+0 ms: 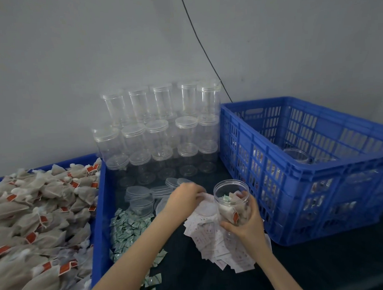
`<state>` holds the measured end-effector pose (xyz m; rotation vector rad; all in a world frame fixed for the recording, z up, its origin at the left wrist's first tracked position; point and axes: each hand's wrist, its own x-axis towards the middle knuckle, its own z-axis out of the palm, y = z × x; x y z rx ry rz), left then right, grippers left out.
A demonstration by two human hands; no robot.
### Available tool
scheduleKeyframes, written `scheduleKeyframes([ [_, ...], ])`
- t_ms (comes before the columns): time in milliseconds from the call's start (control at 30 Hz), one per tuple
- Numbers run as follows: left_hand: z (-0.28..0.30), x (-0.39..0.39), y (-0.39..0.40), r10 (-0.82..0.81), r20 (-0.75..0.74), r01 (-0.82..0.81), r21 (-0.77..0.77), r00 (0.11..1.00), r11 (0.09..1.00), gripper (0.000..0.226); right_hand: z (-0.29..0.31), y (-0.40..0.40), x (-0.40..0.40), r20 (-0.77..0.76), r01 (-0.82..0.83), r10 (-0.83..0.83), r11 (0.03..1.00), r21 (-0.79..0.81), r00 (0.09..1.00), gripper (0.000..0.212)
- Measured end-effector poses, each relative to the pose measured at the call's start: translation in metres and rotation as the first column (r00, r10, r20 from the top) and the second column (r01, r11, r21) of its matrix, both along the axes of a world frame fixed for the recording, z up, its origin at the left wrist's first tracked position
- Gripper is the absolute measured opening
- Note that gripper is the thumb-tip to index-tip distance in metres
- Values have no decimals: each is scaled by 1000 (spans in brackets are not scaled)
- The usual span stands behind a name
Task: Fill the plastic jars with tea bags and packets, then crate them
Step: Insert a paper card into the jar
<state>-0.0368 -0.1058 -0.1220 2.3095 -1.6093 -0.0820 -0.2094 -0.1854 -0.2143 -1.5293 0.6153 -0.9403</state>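
My right hand (246, 224) grips a clear plastic jar (231, 200), open at the top, with tea bags and a green packet inside. It stands over a heap of white-pink packets (213, 241). My left hand (185, 199) is just left of the jar, fingers closed on a clear lid (206, 206). A blue tray (97, 224) on the left is heaped with tea bags (36, 215) that carry red tags. Small green packets (128, 231) lie between the tray and the white packets. A blue crate (308, 216) stands to the right.
Empty lidded jars (162, 133) are stacked in three tiers against the wall at the back. Loose lids (144, 196) lie in front of them. A jar (296, 155) sits inside the crate. A black cable (204, 51) hangs down the wall. The table top is dark.
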Motion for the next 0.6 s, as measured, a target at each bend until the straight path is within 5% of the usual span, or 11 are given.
scheduleKeyframes([
  [167,34,-3,-2,34,96,-8,-266,995,964,18,-5,1,5,-40,-42,42,999,16,998,109],
  [267,41,-13,-4,-13,151,58,-299,988,953,20,-5,4,9,-76,-55,58,998,36,995,110],
  [600,40,-19,-5,-211,56,190,256,976,948,34,-3,9,10,-141,-70,64,997,-40,988,110],
])
